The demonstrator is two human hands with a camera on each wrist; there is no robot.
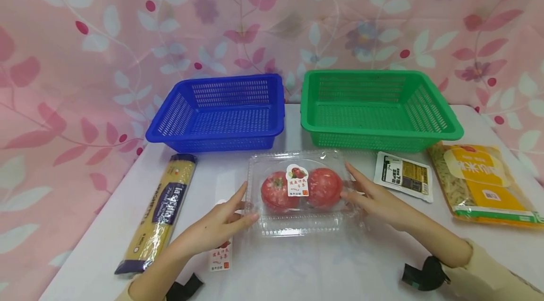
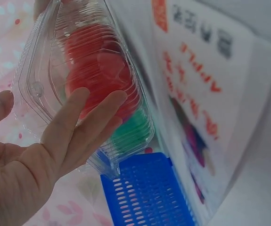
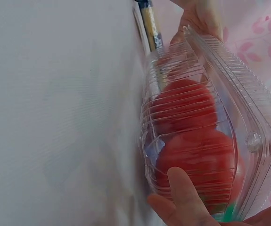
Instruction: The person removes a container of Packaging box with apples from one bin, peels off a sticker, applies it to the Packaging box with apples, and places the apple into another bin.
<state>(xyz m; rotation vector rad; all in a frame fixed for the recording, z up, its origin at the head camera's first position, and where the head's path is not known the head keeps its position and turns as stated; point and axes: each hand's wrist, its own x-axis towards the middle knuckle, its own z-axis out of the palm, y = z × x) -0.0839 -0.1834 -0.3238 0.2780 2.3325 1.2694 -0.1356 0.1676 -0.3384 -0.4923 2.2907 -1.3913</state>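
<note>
A clear plastic clamshell box [image 1: 293, 225] holds two red tomatoes [image 1: 325, 188], with a white sticker [image 1: 297, 186] on its lid. My left hand [image 1: 223, 223] grips the box's left end, thumb toward the front corner. At the opposite end my right hand [image 1: 374, 197] holds it, thumb on the near side and a finger reaching along the far side. The left wrist view has the left fingers [image 2: 102, 110] lying against the ribbed wall of the box. Right fingertips [image 3: 180, 181] touch the ribbed side in the right wrist view.
Behind stand a blue basket [image 1: 216, 142] and a green basket [image 1: 382, 138]. A spaghetti pack [image 1: 157, 218] lies left, beside printed labels [image 1: 221, 258] under the left wrist. On the right are a small white pouch [image 1: 403, 176] and a yellow food bag [image 1: 484, 183].
</note>
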